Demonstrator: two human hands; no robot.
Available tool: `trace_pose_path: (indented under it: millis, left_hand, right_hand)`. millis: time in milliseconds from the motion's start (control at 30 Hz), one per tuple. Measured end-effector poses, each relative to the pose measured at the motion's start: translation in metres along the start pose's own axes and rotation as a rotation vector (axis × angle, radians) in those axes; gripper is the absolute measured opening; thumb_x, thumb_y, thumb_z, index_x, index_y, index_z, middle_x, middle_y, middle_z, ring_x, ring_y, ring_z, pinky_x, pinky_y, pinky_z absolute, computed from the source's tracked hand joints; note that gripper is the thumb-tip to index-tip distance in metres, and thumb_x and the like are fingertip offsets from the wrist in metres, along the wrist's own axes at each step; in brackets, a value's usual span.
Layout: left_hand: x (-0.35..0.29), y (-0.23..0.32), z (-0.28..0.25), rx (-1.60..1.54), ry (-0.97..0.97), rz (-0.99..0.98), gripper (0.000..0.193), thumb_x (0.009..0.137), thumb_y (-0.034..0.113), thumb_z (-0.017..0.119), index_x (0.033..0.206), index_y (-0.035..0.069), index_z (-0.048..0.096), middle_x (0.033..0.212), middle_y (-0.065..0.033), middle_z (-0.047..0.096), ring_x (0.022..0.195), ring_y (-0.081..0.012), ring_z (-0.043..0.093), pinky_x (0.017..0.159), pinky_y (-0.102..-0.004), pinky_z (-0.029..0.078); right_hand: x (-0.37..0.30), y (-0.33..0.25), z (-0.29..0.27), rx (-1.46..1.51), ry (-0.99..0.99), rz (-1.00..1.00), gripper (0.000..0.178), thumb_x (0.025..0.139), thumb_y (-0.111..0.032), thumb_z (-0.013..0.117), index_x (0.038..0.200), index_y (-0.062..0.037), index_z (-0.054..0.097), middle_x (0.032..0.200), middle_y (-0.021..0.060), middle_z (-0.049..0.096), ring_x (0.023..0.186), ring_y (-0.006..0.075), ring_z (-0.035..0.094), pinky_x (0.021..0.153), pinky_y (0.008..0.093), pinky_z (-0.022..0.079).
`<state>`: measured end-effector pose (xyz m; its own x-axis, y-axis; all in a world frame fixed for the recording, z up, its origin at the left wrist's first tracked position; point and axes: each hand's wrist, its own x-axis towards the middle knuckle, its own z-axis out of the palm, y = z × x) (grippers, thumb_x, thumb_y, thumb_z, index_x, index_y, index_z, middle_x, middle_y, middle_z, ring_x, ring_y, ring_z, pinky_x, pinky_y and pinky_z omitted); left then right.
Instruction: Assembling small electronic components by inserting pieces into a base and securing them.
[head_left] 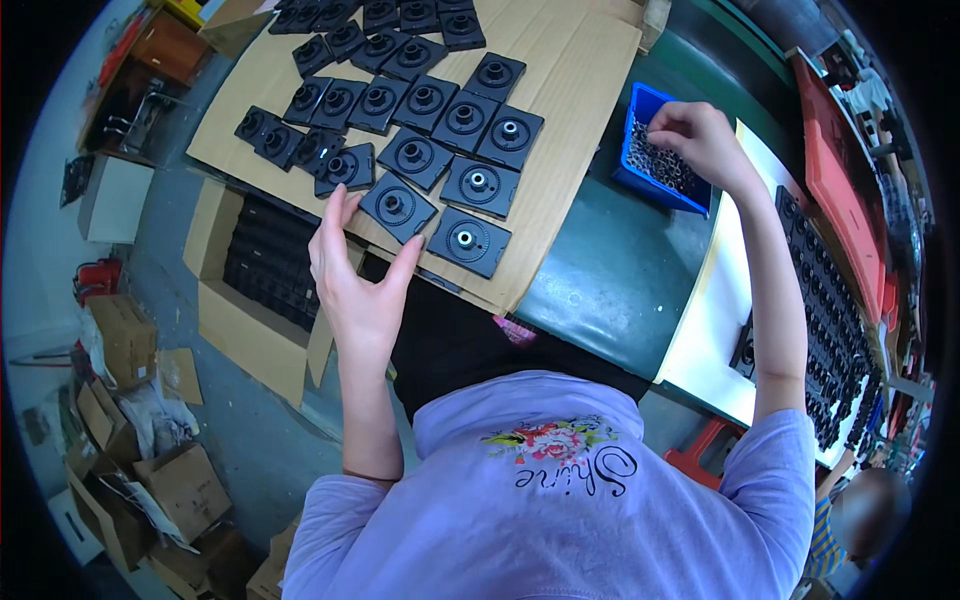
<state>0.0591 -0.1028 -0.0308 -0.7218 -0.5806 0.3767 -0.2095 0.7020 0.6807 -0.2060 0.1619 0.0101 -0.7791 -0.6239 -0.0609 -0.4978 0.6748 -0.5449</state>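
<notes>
My left hand (355, 285) spans the near edge of a black square plate (397, 207) with a round raised hub. Its thumb is at one corner and its fingers at the other, steadying the plate on the cardboard. Over a blue bin (667, 200) my right hand (698, 140) has its fingers pinched together; what they hold, if anything, is hidden. Many small metal rings (655, 165) lie in that bin. Beside the steadied plate, another black plate (468, 241) has a shiny metal piece in its hub, as does the plate (480, 186) behind it.
Several more black plates (380, 100) cover the cardboard sheet (570, 110) on the green table (590, 290). An open carton (250, 345) with black parts stands below at left. Rows of black parts (825, 310) lie at right, near another person (835, 530).
</notes>
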Motion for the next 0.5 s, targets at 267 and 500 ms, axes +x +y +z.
trace_pose_path:
  millis: [267, 500]
  left_hand:
    - [-0.002, -0.005, 0.0, 0.041, -0.007, 0.01, 0.068, 0.068, 0.013, 0.082, 0.128, 0.005, 0.05, 0.119, -0.0144, 0.056, 0.113, -0.0271, 0.053, 0.096, -0.0388, 0.042]
    - [-0.003, -0.006, 0.005, 0.048, 0.014, 0.062, 0.058, 0.068, 0.017, 0.083, 0.118, 0.003, 0.058, 0.114, -0.0152, 0.058, 0.111, -0.0296, 0.053, 0.093, -0.0389, 0.044]
  right_hand:
    - [0.004, -0.115, 0.025, 0.397, -0.02, -0.345, 0.014, 0.081, -0.011, 0.07, 0.087, 0.0003, 0.064, 0.079, 0.0053, 0.067, 0.076, 0.0109, 0.064, 0.07, 0.0245, 0.051]
    - [0.026, -0.184, 0.09, 0.255, -0.29, -0.497, 0.011, 0.078, -0.009, 0.069, 0.082, 0.0009, 0.068, 0.072, 0.0121, 0.068, 0.07, 0.0193, 0.067, 0.067, 0.0304, 0.051]
